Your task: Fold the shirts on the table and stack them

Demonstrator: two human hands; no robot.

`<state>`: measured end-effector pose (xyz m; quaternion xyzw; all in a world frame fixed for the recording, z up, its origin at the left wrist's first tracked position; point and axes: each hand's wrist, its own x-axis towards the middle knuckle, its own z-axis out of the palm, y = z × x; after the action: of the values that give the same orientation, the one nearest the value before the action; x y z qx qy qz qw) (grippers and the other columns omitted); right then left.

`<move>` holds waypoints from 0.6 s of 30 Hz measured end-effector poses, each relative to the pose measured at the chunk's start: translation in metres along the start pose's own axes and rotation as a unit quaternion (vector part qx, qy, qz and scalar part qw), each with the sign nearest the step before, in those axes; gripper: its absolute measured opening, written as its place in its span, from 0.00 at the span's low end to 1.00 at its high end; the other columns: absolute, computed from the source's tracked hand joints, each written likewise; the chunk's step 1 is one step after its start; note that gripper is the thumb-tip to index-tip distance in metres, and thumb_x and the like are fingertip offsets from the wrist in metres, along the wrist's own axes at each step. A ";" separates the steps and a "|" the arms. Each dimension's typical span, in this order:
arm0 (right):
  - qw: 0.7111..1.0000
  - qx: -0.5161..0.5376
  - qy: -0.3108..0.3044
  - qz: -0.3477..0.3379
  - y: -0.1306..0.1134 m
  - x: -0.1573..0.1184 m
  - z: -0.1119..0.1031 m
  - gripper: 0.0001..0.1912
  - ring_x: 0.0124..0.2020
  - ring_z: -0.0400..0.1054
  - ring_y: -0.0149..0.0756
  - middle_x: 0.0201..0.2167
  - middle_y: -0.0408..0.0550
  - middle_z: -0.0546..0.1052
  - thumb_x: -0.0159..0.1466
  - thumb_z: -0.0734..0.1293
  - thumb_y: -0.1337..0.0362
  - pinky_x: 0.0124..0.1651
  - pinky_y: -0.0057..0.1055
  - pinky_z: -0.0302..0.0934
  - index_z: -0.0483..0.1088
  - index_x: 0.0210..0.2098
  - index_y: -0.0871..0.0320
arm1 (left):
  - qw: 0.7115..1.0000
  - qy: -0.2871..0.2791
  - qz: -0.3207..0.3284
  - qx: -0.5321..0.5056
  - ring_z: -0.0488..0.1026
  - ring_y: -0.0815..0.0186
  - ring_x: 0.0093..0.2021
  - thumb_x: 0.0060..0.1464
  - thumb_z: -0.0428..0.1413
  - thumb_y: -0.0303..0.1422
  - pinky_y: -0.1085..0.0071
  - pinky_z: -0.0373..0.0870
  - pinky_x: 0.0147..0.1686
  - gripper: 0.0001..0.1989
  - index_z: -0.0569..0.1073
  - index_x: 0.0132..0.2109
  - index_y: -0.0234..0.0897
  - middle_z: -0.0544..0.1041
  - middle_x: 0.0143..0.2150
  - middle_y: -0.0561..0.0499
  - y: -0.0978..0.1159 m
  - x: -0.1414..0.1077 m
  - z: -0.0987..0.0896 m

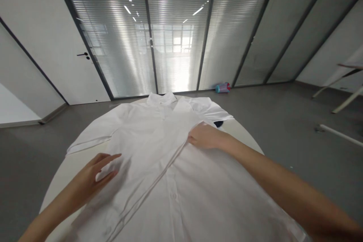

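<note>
Two hands (pixel 202 136), right gripping white shirt (pixel 144 132), left loosely curved

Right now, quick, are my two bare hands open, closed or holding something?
Left hand: open, fingers apart by the white, collared cloth shirt; contact can't be told.
Right hand: closed, holding the shirt's fabric.

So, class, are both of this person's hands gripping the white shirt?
No, the right hand grips the shirt, but the left hand is open, thumb and fingers apart.
</note>
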<state>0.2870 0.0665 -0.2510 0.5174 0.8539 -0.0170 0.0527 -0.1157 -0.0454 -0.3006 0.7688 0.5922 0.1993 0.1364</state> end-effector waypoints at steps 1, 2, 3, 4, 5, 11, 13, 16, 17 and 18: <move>1.000 0.014 0.009 -0.015 -0.004 -0.003 -0.009 0.19 0.43 0.76 0.48 0.40 0.55 0.82 0.69 0.59 0.57 0.50 0.40 0.64 0.81 0.39 0.56 | 1.000 0.000 0.026 0.012 0.74 0.56 0.51 0.61 0.52 0.53 0.64 0.74 0.50 0.27 0.72 0.61 0.48 0.73 0.55 0.43 0.008 0.009 0.002; 0.999 0.031 0.031 -0.023 -0.008 -0.002 -0.017 0.21 0.45 0.75 0.48 0.44 0.54 0.81 0.71 0.56 0.58 0.50 0.40 0.63 0.80 0.43 0.55 | 0.998 -0.003 0.053 0.021 0.73 0.55 0.55 0.62 0.52 0.53 0.61 0.71 0.54 0.27 0.69 0.63 0.48 0.71 0.58 0.43 0.018 0.018 0.005; 0.996 0.047 0.068 -0.025 -0.011 0.004 -0.023 0.22 0.49 0.74 0.47 0.49 0.53 0.80 0.72 0.54 0.57 0.52 0.39 0.63 0.78 0.48 0.55 | 0.996 -0.005 0.081 0.029 0.70 0.54 0.59 0.63 0.51 0.52 0.58 0.69 0.58 0.28 0.67 0.65 0.48 0.70 0.61 0.43 0.028 0.025 0.010; 0.992 0.058 0.110 -0.019 -0.014 0.015 -0.027 0.23 0.54 0.71 0.47 0.55 0.53 0.77 0.73 0.53 0.55 0.55 0.39 0.61 0.75 0.54 0.55 | 0.993 -0.007 0.109 0.035 0.67 0.52 0.63 0.64 0.49 0.51 0.55 0.66 0.61 0.28 0.65 0.67 0.48 0.68 0.64 0.43 0.040 0.032 0.017; 0.988 0.062 0.141 -0.011 -0.015 0.029 -0.028 0.25 0.60 0.66 0.48 0.61 0.53 0.71 0.73 0.53 0.53 0.60 0.40 0.58 0.70 0.60 0.56 | 0.990 -0.014 0.136 0.041 0.63 0.52 0.66 0.66 0.48 0.50 0.54 0.64 0.63 0.28 0.63 0.68 0.48 0.65 0.67 0.43 0.051 0.036 0.025; 0.988 0.071 0.118 0.075 0.003 0.125 0.024 0.40 0.75 0.30 0.51 0.75 0.60 0.39 0.72 0.47 0.42 0.72 0.50 0.30 0.43 0.74 0.63 | 0.959 -0.095 0.258 0.074 0.44 0.49 0.74 0.67 0.46 0.49 0.45 0.47 0.70 0.34 0.46 0.74 0.50 0.49 0.75 0.46 0.079 0.033 0.072; 0.986 0.085 0.087 0.113 0.014 0.145 0.047 0.42 0.75 0.30 0.49 0.75 0.61 0.38 0.72 0.46 0.41 0.72 0.50 0.27 0.41 0.74 0.63 | 0.954 -0.112 0.267 0.081 0.43 0.48 0.74 0.66 0.48 0.50 0.42 0.42 0.70 0.36 0.43 0.74 0.52 0.45 0.76 0.47 0.077 0.028 0.076; 0.983 0.096 0.069 0.140 0.033 0.162 0.068 0.44 0.75 0.31 0.47 0.75 0.60 0.40 0.70 0.43 0.38 0.71 0.51 0.26 0.42 0.74 0.63 | 0.952 -0.126 0.266 0.079 0.41 0.47 0.74 0.65 0.49 0.51 0.40 0.42 0.70 0.38 0.41 0.74 0.54 0.42 0.76 0.49 0.074 0.023 0.073; 0.982 0.096 0.069 0.147 0.040 0.166 0.070 0.44 0.74 0.31 0.47 0.75 0.59 0.40 0.70 0.43 0.38 0.71 0.51 0.25 0.42 0.74 0.62 | 0.952 -0.127 0.267 0.076 0.41 0.46 0.74 0.65 0.49 0.51 0.39 0.42 0.69 0.38 0.41 0.74 0.54 0.42 0.76 0.49 0.073 0.023 0.071; 0.981 0.096 0.069 0.156 0.046 0.169 0.072 0.44 0.74 0.31 0.47 0.75 0.58 0.40 0.70 0.42 0.38 0.71 0.51 0.25 0.42 0.74 0.62 | 0.952 -0.128 0.269 0.072 0.41 0.46 0.74 0.65 0.49 0.51 0.39 0.42 0.69 0.38 0.41 0.74 0.54 0.41 0.76 0.49 0.073 0.023 0.070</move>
<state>0.2556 0.2315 -0.3393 0.6472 0.7585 -0.0544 -0.0542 -0.0154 -0.0408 -0.3263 0.9262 0.3543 0.0853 0.0963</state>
